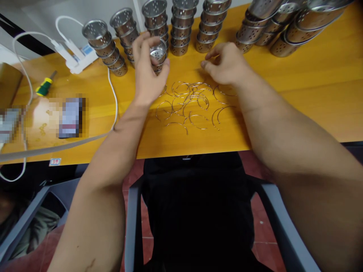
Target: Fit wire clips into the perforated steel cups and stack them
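Note:
Several stacks of perforated metal cups stand along the back of the wooden table. My left hand (149, 68) has its fingers curved around a small perforated cup (158, 53) in front of the third stack from the left. To the right, my right hand (222, 63) hovers near the table with thumb and forefinger close together; whether anything thin is between them cannot be made out. Thin curved metal wires (195, 100) lie in a loose pile on the table between and below my hands. The nearest stack (208, 26) to my right hand stands just behind it.
At the left are a power strip (82, 58) with white cables, a green and yellow screwdriver (45, 86) and a blurred phone-like object (70, 117). Larger cup stacks (300, 32) stand at the back right. A cable crosses the table's left part (96, 90).

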### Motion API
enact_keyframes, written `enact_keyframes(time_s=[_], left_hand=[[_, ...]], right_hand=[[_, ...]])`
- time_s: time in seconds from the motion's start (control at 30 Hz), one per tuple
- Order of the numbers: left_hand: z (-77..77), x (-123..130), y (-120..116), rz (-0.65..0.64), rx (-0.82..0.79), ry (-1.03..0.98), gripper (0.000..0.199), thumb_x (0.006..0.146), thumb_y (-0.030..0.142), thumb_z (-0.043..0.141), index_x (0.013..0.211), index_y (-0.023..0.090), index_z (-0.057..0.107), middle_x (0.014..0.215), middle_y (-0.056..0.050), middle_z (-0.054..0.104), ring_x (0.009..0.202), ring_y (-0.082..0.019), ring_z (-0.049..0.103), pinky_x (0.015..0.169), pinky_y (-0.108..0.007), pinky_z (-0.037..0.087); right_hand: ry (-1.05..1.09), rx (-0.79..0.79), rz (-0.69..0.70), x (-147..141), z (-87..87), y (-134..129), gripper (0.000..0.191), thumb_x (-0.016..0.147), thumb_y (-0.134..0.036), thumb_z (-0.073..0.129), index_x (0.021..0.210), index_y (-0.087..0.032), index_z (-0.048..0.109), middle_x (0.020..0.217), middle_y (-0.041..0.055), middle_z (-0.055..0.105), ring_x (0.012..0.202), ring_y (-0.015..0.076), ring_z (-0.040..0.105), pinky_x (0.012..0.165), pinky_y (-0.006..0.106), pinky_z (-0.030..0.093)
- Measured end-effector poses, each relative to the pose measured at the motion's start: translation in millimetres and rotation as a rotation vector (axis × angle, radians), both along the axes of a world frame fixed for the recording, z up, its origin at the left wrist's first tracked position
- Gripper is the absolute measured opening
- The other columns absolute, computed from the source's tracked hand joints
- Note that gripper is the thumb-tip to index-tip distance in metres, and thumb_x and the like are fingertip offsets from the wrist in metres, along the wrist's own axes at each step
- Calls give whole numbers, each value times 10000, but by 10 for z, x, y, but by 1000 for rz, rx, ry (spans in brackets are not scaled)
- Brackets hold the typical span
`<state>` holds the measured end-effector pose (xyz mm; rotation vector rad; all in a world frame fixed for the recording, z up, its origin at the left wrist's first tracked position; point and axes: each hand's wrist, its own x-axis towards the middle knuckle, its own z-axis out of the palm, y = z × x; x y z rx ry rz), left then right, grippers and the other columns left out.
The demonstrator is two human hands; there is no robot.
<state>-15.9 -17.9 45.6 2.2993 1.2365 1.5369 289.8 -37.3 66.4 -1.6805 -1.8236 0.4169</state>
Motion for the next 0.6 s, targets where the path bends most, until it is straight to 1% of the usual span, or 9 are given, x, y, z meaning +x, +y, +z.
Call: enact_keyframes(time_s=[0.03,0.07,0.13,0.2,0.23,0.3,0.4,0.5,0.6], left_hand=[[-15,-42,47,66,48,30,549,1050,326,770,1527,462,534,1757,-52,531,1546,-272,618,1122,-491,691],[-37,-80,92,127,88,58,655,966,184,815,1519,399,538,1708,-78,533,1643,-242,517,1269,-475,635],[-91,-135,163,217,28,157,662,928,86,857,1492,305,585,1741,-75,515,1719,-208,381,1510,-473,420],[-129,-162,191,251,-126,261,531,1036,267,865,1507,321,628,1878,-15,470,1772,-212,329,1603,-484,248],[-132,-169,188,245,-189,294,490,1077,417,826,1528,365,640,1933,23,448,1809,-222,317,1615,-486,227],[-101,-177,156,209,-258,312,527,1039,644,737,1524,448,671,1978,69,441,1868,-243,322,1621,-486,262],[-1,-192,95,195,-277,271,460,922,753,679,1302,497,725,1884,60,587,1849,-294,411,1582,-584,372],[56,-221,88,177,-317,261,346,897,767,659,1107,493,677,1580,-14,800,1560,-350,659,1382,-704,569],[6,-236,155,186,-320,233,369,846,816,696,1031,498,662,1408,-41,840,1338,-391,714,1272,-757,611]], right_hand=[[16,-21,15,-17,0,-6,290,1107,-180,850,940,-316,655,1045,57,798,953,278,696,1006,449,620],[34,-43,28,-29,0,-11,299,1108,-183,845,928,-321,650,1016,42,795,910,266,683,941,433,605],[60,-69,54,-39,-2,-16,299,1108,-185,838,920,-326,653,991,26,796,873,254,670,873,421,570],[51,-60,66,-32,-8,-11,284,1106,-200,840,922,-328,665,1002,27,807,889,257,671,881,424,561],[40,-50,64,-24,-14,-5,276,1101,-210,846,924,-328,671,1010,29,813,898,260,673,887,425,562],[27,-42,62,-9,-31,11,261,1083,-214,857,927,-326,680,1008,30,815,903,265,676,877,424,564],[38,-34,63,1,-54,34,254,1057,-200,868,930,-323,686,986,23,804,890,269,677,855,423,564],[51,-33,76,-12,-62,41,254,1072,-196,856,917,-317,695,970,25,794,855,256,654,828,421,551],[59,-48,79,-31,-56,36,265,1085,-164,827,901,-305,699,920,16,780,795,230,626,782,407,527]])
